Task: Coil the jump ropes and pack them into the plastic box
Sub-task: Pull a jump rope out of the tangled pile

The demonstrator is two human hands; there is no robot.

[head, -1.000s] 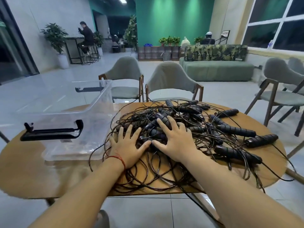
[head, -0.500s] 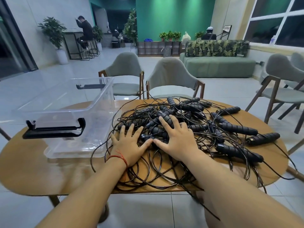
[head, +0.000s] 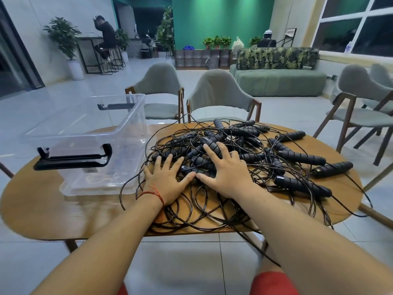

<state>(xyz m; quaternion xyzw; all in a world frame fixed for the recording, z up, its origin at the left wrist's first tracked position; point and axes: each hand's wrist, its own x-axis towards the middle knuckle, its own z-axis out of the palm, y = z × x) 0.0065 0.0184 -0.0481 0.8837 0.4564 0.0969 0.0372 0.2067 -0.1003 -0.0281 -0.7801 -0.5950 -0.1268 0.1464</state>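
Jump ropes (head: pixel 299 157) lie tangled in a heap on the table (head: pixel 42 209) beside the plastic box (head: pixel 131 124), with the left hand (head: pixel 168 182) and right hand (head: pixel 229 173) resting flat on them, fingers spread and gripping nothing, probably steadying the pile before sorting.

- The left hand (head: pixel 168 184) wore a thin red string (head: pixel 153 193) at the wrist, with loose ends lying on the back of the hand.
- Both forearms (head: pixel 110 241) were bare.
- Red cloth (head: pixel 274 283) showed in two patches at the lower edge; the garment's cut was hidden.
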